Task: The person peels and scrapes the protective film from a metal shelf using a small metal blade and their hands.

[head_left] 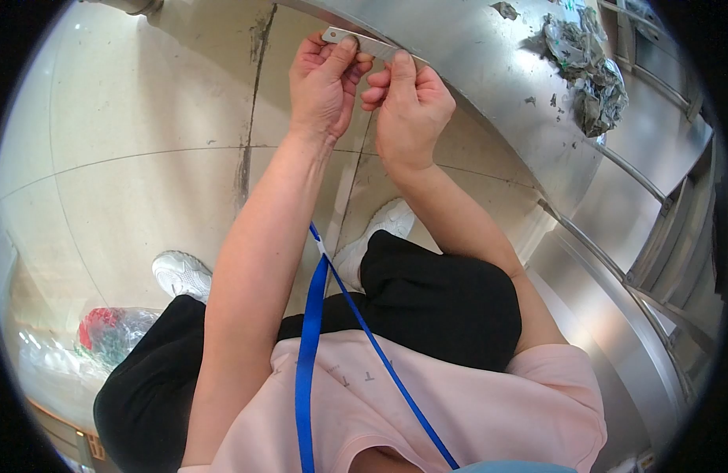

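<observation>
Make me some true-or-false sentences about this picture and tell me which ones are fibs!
1. The bare left hand and bare right hand hold a thin, flat, silver-coloured strip. True.
2. A flat blue fabric lanyard hangs over a green shirt. False: the lanyard hangs over a pale pink shirt.
3. Two white shoes show against the pale tiled floor. True.
4. A crumpled grey clump lies on the floor. False: the clump lies on a shiny metal surface.
</observation>
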Tool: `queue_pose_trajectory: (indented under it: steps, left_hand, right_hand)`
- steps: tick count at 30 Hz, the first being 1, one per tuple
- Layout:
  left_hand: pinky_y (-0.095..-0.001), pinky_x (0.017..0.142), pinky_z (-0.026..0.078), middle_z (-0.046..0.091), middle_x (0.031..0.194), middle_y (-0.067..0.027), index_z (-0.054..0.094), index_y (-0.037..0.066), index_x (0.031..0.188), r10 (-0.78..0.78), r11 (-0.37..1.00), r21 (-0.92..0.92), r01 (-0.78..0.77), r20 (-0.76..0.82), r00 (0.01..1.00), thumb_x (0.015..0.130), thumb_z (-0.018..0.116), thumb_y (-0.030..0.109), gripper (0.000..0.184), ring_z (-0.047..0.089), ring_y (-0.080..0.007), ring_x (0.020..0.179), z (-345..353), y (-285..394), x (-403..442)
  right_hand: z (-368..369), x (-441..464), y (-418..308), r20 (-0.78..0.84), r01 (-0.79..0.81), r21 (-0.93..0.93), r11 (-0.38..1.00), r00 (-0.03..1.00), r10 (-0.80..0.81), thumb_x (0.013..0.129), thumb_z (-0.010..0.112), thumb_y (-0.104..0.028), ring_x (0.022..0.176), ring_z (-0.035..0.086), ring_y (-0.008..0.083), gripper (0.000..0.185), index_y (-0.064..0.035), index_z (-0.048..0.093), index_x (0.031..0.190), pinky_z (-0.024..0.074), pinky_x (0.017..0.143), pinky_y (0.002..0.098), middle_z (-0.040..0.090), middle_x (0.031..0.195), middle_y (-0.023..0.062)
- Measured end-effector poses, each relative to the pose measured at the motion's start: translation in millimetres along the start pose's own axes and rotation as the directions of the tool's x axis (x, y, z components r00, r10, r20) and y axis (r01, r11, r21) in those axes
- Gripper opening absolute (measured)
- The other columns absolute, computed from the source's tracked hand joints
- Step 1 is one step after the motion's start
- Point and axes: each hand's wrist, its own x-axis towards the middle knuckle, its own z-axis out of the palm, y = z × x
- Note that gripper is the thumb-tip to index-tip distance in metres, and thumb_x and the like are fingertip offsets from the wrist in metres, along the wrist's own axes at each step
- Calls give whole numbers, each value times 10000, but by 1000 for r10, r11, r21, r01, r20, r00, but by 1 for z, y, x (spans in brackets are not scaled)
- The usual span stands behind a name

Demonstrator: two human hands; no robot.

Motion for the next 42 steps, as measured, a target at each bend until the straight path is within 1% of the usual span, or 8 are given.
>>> queue_pose_trajectory:
  steps: [11, 17, 19, 23, 28, 31, 38, 42]
  left_hand:
    - [-273, 659, 509, 593, 841, -70, 489, 44, 970, -109, 990, -82, 115, 69, 992, 861, 544, 33, 122, 591, -166, 728, -10, 4, 3]
    - [-260, 646, 470, 590, 809, -63, 547, 34, 929, -270, 934, -245, 261, -5, 963, 894, 529, 188, 159, 561, -163, 756, -7, 20, -18]
    - [-253, 648, 457, 586, 804, -54, 552, 27, 931, -301, 952, -57, 301, 5, 954, 890, 540, 204, 181, 547, -153, 750, -9, 14, -15]
    - [-248, 635, 443, 570, 779, -39, 553, 27, 930, -252, 945, 210, 249, -14, 968, 884, 553, 205, 183, 524, -134, 715, 25, 4, -24]
    - [-236, 582, 434, 543, 729, -28, 532, 52, 817, -219, 962, 137, 235, -125, 968, 874, 550, 143, 108, 506, -116, 657, 48, 5, -24]
    - [-232, 556, 424, 533, 714, -24, 525, 53, 796, -231, 962, 117, 248, -144, 962, 860, 554, 118, 96, 490, -110, 633, 50, 4, -23]
    - [-222, 509, 386, 492, 681, -14, 509, 50, 778, -239, 966, 63, 252, -165, 957, 835, 548, 86, 78, 446, -99, 593, 54, 3, -21]
    - [-218, 489, 360, 459, 664, -5, 486, 55, 748, -255, 965, 30, 260, -120, 959, 831, 548, 84, 107, 420, -92, 578, 45, 8, -22]
  right_hand:
    - [-7, 5, 3, 126, 90, -80, 993, 989, -79, 889, 532, -140, 527, 586, 95, 222, 41, 573, 767, 477, 480, 230, 630, 671, 88]
    - [-45, -2, -16, 443, 591, -419, 690, 796, -413, 885, 533, -111, 585, 595, 106, 138, 8, 586, 841, 493, 525, 236, 619, 675, 57]
    - [-66, 14, -26, 241, 559, -226, 798, 825, -510, 910, 497, -145, 585, 585, 117, 177, 6, 576, 862, 485, 527, 242, 609, 692, 55]
    - [-96, 64, -50, 66, 267, -172, 948, 964, -259, 934, 455, -223, 544, 553, 124, 279, 25, 566, 866, 463, 506, 242, 597, 707, 77]
    - [-106, 88, -63, 31, 11, -377, 926, 1000, 1, 914, 477, -334, 548, 540, 119, 386, 39, 570, 880, 447, 499, 240, 584, 721, 82]
    - [-113, 94, -62, -117, 69, -463, 884, 983, -139, 907, 485, -347, 541, 526, 113, 400, 43, 572, 878, 431, 496, 236, 577, 704, 73]
    - [-70, 29, -53, 224, 180, -496, 849, 972, -75, 892, 503, -251, 588, 560, 98, 291, 22, 601, 883, 442, 523, 233, 617, 732, 68]
    - [-45, 9, -43, 292, 15, -353, 936, 952, 95, 888, 521, -253, 652, 558, 97, 297, 29, 603, 937, 442, 584, 224, 613, 761, 52]
